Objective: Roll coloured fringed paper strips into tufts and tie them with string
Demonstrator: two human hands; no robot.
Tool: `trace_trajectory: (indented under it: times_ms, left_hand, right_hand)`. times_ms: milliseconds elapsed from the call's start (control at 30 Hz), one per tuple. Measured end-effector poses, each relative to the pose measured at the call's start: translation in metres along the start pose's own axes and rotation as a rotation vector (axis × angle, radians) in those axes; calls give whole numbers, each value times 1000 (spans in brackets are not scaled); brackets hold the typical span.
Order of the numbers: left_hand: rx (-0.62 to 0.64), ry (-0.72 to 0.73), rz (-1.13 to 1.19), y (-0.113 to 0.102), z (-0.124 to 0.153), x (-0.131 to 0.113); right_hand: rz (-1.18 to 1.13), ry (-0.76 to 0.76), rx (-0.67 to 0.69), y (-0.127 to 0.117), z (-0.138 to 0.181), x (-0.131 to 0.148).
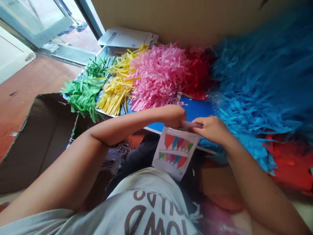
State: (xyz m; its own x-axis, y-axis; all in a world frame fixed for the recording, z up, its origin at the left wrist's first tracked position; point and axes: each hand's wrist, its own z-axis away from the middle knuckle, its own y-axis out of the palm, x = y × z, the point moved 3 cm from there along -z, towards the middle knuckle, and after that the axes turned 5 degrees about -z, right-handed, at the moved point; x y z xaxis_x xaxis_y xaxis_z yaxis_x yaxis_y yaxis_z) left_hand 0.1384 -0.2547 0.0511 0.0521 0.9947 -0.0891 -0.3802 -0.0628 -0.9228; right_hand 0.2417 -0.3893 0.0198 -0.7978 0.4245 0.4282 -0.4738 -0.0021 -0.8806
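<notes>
My left hand (174, 116) and my right hand (213, 129) meet over the near edge of a blue board (195, 110). Both are closed on the folded top edge of a white printed card (174, 152), which hangs down toward my lap. The card shows rows of coloured triangular tassels. Behind my hands, piles of fringed paper lie on the board: green (84, 89), yellow (117, 88), pink (157, 75) and red (199, 75). A big heap of blue fringe (259, 78) fills the right side.
An open cardboard box (36, 137) stands on the red floor at left. White papers (127, 37) lie at the back by a glass door (36, 19). More red fringe (290, 166) sits at lower right. A beige wall runs behind.
</notes>
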Motion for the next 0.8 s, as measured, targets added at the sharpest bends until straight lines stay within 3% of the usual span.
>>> trace_trajectory:
  times_ms: [167, 367, 567, 667, 800]
  left_hand:
    - [-27, -5, -35, 14, -2, 9]
    - [28, 76, -54, 13, 9, 14]
    - [69, 108, -43, 11, 10, 18]
    - [-53, 77, 37, 11, 6, 21]
    - [-194, 155, 199, 9, 6, 22]
  right_hand:
    - [196, 10, 20, 4, -1, 3]
    - [163, -152, 96, 4, 2, 0]
    - [59, -225, 18, 8, 0, -11]
    - [-10, -255, -1, 10, -2, -15]
    - [-10, -223, -45, 8, -3, -19]
